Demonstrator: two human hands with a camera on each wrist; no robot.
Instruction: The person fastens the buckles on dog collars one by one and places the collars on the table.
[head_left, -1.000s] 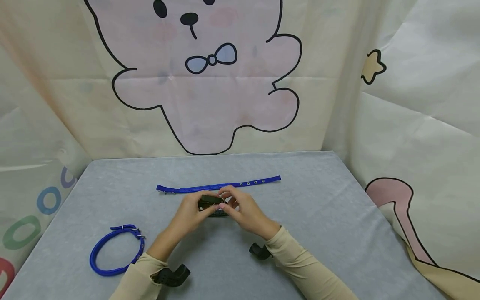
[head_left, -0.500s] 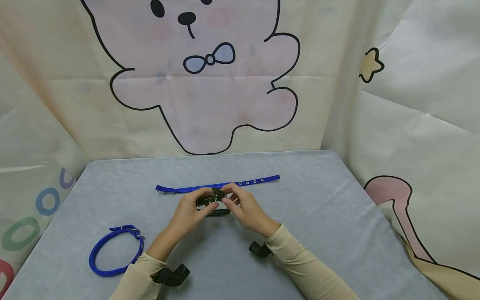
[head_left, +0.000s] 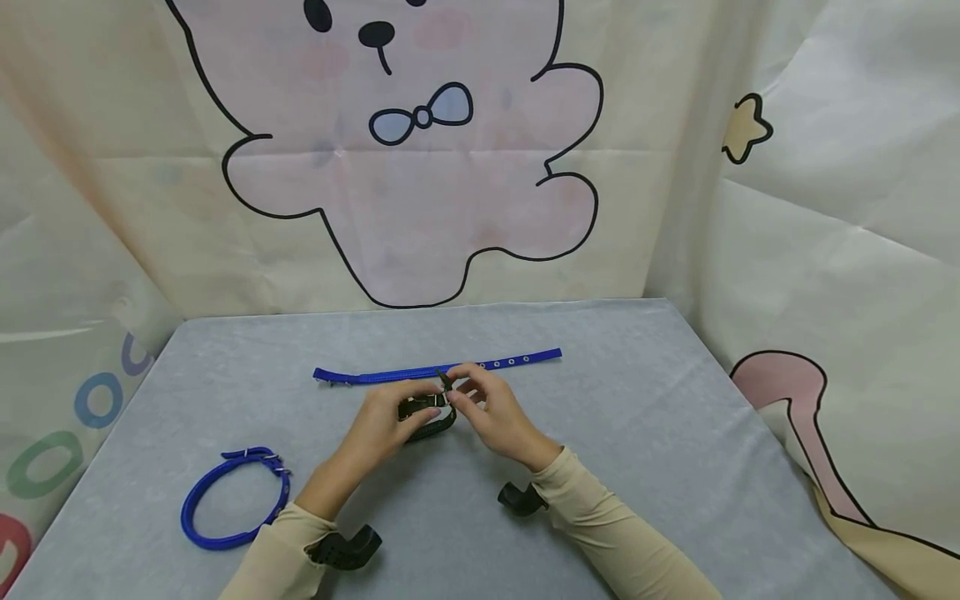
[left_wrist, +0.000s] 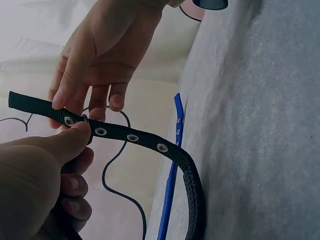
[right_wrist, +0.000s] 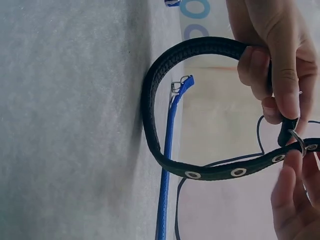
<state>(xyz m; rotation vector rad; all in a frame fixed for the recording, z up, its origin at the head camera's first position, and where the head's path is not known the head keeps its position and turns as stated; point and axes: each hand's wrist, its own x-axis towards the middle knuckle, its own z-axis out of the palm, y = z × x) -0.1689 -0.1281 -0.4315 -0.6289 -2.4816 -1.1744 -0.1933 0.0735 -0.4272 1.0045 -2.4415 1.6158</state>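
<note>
Head view: the green collar (head_left: 435, 428) is at centre frame, above the desk (head_left: 615, 408), between both hands. Its band curves from lower left to upper right; its narrow free end points up and slightly left. The left hand (head_left: 386, 421) has its grip closed on the collar, thumb and fingers pinching. The right hand (head_left: 497, 421) pinches near the free end, grip nearly closed. Against half a second ago, the free end stands more edge-on and the band is more tilted. The blue strap (head_left: 397, 377) and blue collar (head_left: 189, 500) lie unmoved.

Left wrist view: the free end (left_wrist: 31, 104) points to the left edge; the eyelets (left_wrist: 132, 138) run rightward and slightly down, the band then curving to the bottom.

Right wrist view: the collar forms a wide curve, bulging left; a metal loop (right_wrist: 298, 142) sits around the band at right.
</note>
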